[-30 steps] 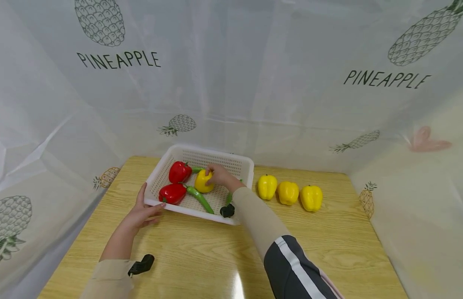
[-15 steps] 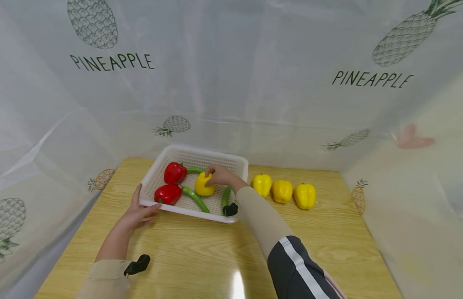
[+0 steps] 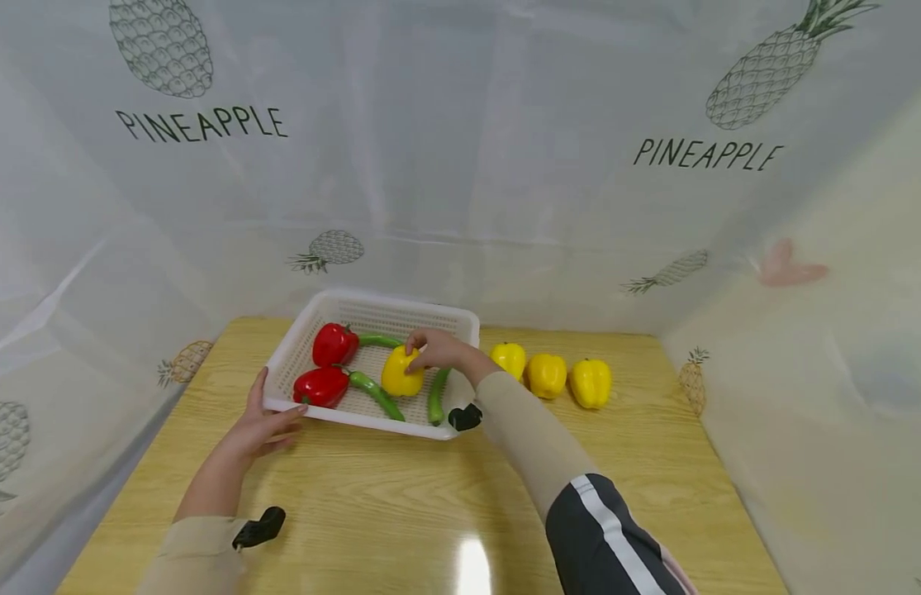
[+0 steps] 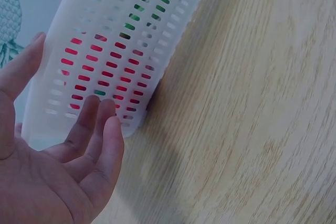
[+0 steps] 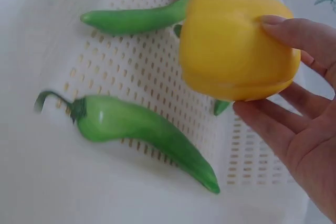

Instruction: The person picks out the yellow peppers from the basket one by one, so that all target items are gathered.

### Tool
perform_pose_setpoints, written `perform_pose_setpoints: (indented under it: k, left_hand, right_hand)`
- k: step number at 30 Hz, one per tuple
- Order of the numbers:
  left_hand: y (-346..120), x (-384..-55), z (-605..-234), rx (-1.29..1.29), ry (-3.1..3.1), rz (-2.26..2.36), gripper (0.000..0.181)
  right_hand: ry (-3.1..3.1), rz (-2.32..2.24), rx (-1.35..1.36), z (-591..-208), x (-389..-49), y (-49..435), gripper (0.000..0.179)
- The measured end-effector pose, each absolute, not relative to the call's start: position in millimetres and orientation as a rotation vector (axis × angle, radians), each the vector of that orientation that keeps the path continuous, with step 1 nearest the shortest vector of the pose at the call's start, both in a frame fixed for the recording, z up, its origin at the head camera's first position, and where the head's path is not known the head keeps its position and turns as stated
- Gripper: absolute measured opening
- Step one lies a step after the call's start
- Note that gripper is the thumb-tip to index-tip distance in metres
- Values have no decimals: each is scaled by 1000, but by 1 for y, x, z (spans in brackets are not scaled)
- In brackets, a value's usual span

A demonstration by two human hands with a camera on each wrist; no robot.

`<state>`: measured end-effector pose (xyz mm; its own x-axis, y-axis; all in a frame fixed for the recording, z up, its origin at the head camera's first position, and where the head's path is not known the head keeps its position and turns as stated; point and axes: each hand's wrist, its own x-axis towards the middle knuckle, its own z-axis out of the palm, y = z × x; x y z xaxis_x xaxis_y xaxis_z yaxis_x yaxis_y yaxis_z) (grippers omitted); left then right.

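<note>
A white perforated plastic basket [image 3: 334, 416] stands at the back of the table, with two red bell peppers [image 3: 321, 387] and several long green peppers [image 3: 436, 402] in it. My right hand [image 3: 434, 349] grips a yellow bell pepper [image 5: 231, 45] between thumb and fingers inside the basket area. Whether that pepper touches the basket floor cannot be told. At the basket's near left corner is my left hand [image 3: 253, 431], thumb along the left side and loosely bent fingers against the front wall [image 4: 110, 72]. The right forearm hides part of the basket's right side.
Three yellow bell peppers [image 3: 547, 376] stand in a row on the wooden table [image 3: 371, 512], right of the basket. A white curtain with pineapple prints [image 3: 401, 165] hangs behind and at both sides. Black wrist cameras [image 3: 259, 527] stick out from both sleeves.
The head view has turned right, so everything appears further left. Within the basket, my right hand and the held yellow bell pepper have shifted slightly right and nearer. The left hand stays at the corner.
</note>
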<state>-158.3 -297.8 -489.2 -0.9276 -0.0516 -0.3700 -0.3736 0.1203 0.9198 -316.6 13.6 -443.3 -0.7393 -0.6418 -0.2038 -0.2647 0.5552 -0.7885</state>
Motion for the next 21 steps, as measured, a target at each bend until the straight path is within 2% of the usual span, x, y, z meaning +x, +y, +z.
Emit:
perform_pose_setpoints:
  k: [8,21]
  left_hand:
    - [-299,-160,-490,-395,2159,1868,112]
    - [-301,-161,-492,-394,2134,1853,112]
  right_hand:
    - [2317,-1068,-850,-433,-313,33,29]
    - [2261,-1127,-882,-423,-302,60,43]
